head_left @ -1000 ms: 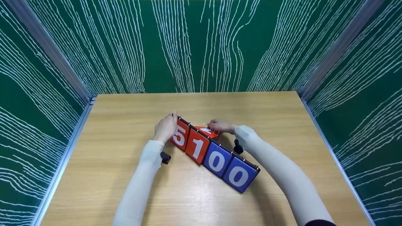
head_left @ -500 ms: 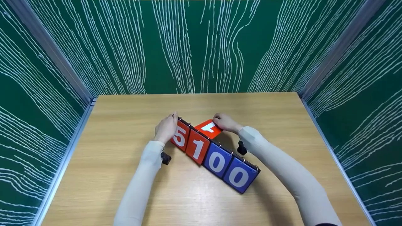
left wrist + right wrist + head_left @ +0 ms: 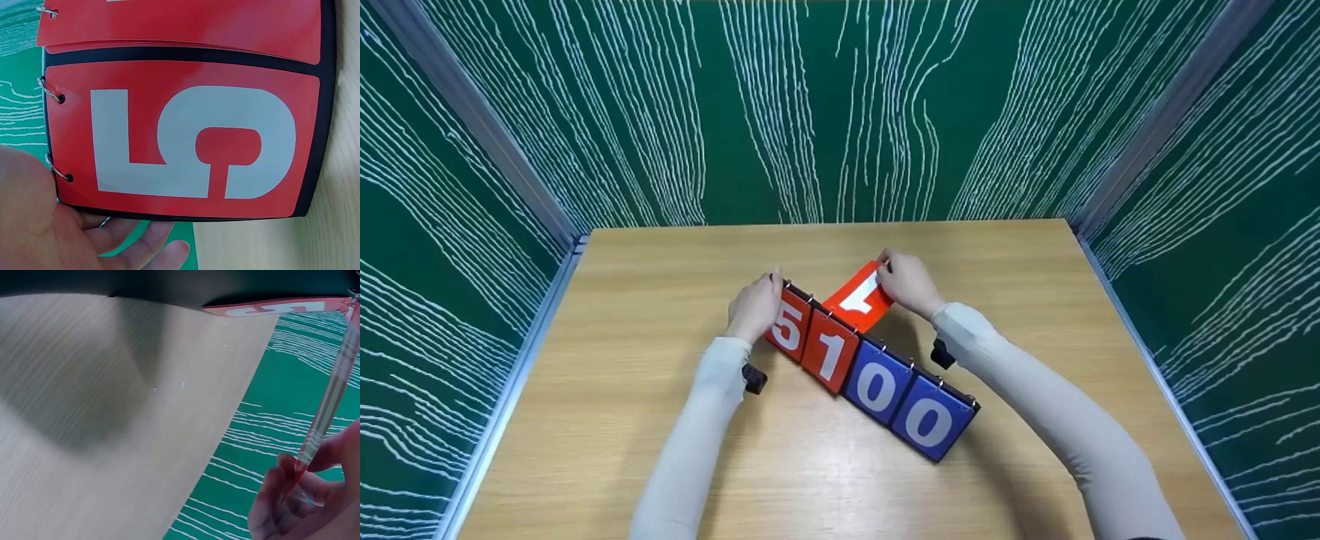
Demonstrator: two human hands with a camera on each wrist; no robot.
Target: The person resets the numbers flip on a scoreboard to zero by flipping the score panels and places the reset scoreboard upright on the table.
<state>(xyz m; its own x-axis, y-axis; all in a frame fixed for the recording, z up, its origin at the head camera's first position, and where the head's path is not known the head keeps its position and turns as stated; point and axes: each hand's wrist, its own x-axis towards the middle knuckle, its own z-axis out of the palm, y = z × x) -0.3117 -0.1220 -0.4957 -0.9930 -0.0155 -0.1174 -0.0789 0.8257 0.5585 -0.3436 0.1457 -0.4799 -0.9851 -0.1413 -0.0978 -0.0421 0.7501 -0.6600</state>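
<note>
A flip scoreboard (image 3: pixel 877 381) stands slantwise on the table, showing red 5 and 1 cards and two blue 0 cards on metal rings. My left hand (image 3: pixel 755 306) holds its far left end; in the left wrist view, the fingers (image 3: pixel 135 244) reach behind the board's end beside the red 5 card (image 3: pixel 185 143). Behind the board, my right hand (image 3: pixel 911 285) pinches the free edge of a raised red number card (image 3: pixel 856 301). The right wrist view shows that card nearly edge-on, between thumb and fingers (image 3: pixel 269 500). The board's dark back spans the top of that view.
The wooden table (image 3: pixel 660 360) runs back to a green wall (image 3: pixel 825 112) with white wavy lines. Similar panels rise at both sides, with grey posts at the back corners. A small black wrist device (image 3: pixel 754 379) hangs under the left sleeve.
My right hand has moved up and away behind the scoreboard, pulling the red card from mostly hidden to spread out flat. The left hand and the board hold their place.
</note>
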